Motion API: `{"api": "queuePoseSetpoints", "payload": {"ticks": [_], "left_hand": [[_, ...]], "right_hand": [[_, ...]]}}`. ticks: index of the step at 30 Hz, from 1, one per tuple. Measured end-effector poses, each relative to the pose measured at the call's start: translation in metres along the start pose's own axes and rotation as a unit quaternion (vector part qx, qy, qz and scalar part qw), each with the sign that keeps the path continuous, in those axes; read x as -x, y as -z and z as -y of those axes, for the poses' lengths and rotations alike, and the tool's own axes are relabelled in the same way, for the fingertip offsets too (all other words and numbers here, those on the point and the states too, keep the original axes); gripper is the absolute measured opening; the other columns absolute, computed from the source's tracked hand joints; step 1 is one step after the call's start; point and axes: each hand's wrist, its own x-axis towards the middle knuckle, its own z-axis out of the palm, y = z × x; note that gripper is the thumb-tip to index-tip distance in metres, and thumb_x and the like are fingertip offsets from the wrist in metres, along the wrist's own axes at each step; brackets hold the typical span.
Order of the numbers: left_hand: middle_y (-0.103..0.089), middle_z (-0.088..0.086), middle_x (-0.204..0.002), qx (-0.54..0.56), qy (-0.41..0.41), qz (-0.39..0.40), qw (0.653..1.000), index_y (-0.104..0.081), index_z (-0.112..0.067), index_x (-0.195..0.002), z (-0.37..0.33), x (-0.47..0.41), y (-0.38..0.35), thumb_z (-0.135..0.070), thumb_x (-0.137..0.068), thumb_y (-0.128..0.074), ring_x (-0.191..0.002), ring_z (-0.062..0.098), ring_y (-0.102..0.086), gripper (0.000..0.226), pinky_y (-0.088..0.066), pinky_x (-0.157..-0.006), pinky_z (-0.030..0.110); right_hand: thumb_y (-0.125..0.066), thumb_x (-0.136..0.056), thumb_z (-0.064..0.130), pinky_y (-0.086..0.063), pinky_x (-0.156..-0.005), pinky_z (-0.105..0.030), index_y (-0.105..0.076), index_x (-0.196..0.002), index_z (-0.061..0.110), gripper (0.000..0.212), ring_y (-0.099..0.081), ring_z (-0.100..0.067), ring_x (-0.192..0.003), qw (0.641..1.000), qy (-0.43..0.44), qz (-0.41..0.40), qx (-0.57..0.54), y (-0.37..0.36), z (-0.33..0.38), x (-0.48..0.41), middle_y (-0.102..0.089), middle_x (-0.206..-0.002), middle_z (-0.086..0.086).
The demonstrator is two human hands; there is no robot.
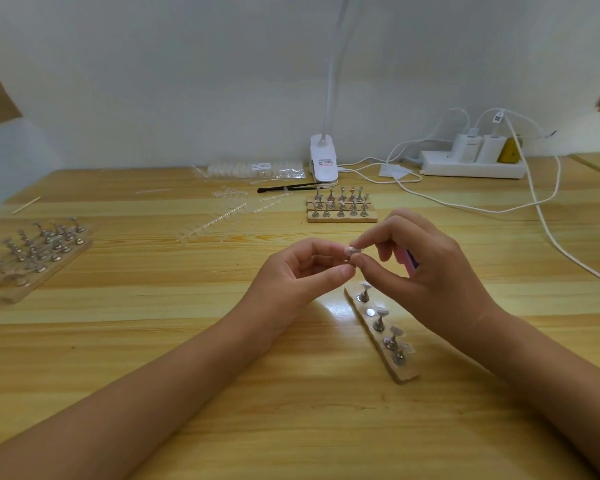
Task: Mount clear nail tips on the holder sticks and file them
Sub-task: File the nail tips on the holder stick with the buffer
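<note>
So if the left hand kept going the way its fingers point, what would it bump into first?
Most likely the right hand's fingers, pinching the clear nail tip just ahead of the left hand; they almost touch.

Both bare forearms reach in from the near edge and converge mid-scene, raised off the surface (146, 344). The left hand (302, 271) and right hand (430, 271) meet fingertip to fingertip, each thumb and forefinger pinching one nail tip (352, 251); the other fingers (390, 252) curl loosely.
</note>
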Motion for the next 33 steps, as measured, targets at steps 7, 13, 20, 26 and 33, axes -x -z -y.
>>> {"api": "queuePoseSetpoints", "payload": {"ticks": [7,13,20,26,33], "left_hand": [[-0.071,-0.005,-0.081,-0.021,-0.032,-0.006,0.999,-0.068,-0.019,-0.092,0.001,0.002,-0.003,-0.026,-0.078,-0.071,-0.081,0.006,-0.066,0.016,-0.050,-0.076,0.016],[-0.073,-0.001,-0.080,-0.018,-0.060,-0.008,0.998,-0.066,-0.015,-0.090,-0.001,0.003,-0.004,-0.023,-0.080,-0.070,-0.079,0.007,-0.069,0.013,-0.051,-0.075,0.017],[-0.068,0.001,-0.076,-0.112,-0.066,-0.034,0.991,-0.065,-0.019,-0.080,0.005,0.006,-0.002,-0.009,-0.087,-0.071,-0.074,0.012,-0.063,0.013,-0.053,-0.070,0.027],[-0.070,-0.004,-0.079,-0.126,-0.065,-0.043,0.989,-0.067,-0.025,-0.081,0.006,0.005,-0.003,-0.012,-0.088,-0.073,-0.075,0.012,-0.065,0.016,-0.052,-0.071,0.020],[-0.074,0.008,-0.092,-0.071,-0.075,-0.040,0.994,-0.068,-0.014,-0.092,0.006,0.003,-0.003,-0.008,-0.088,-0.072,-0.091,0.018,-0.071,0.008,-0.056,-0.085,0.026]], "right_hand": [[-0.068,-0.084,0.027,-0.040,-0.060,-0.025,-0.072,-0.093,0.011,0.019,-0.048,-0.021,-0.067,0.999,-0.003,0.014,-0.046,0.000,0.002,-0.001,-0.053,-0.076,-0.004],[-0.070,-0.083,0.020,-0.037,-0.063,-0.018,-0.073,-0.092,0.013,0.012,-0.044,-0.011,-0.065,0.985,-0.058,0.014,-0.160,0.000,0.002,0.000,-0.051,-0.070,-0.003],[-0.073,-0.083,0.019,-0.041,-0.057,-0.029,-0.073,-0.091,0.007,0.014,-0.049,-0.021,-0.067,0.999,0.021,0.008,-0.046,-0.001,0.004,0.001,-0.053,-0.074,-0.006],[-0.071,-0.083,0.019,-0.041,-0.063,-0.022,-0.072,-0.094,0.017,0.012,-0.048,-0.014,-0.069,0.995,-0.021,-0.034,-0.089,0.009,0.004,-0.002,-0.053,-0.075,-0.003],[-0.070,-0.082,0.021,-0.039,-0.066,-0.019,-0.073,-0.096,0.016,0.014,-0.046,-0.016,-0.068,0.989,-0.051,0.003,-0.138,0.001,0.002,0.001,-0.052,-0.073,-0.007]]}}
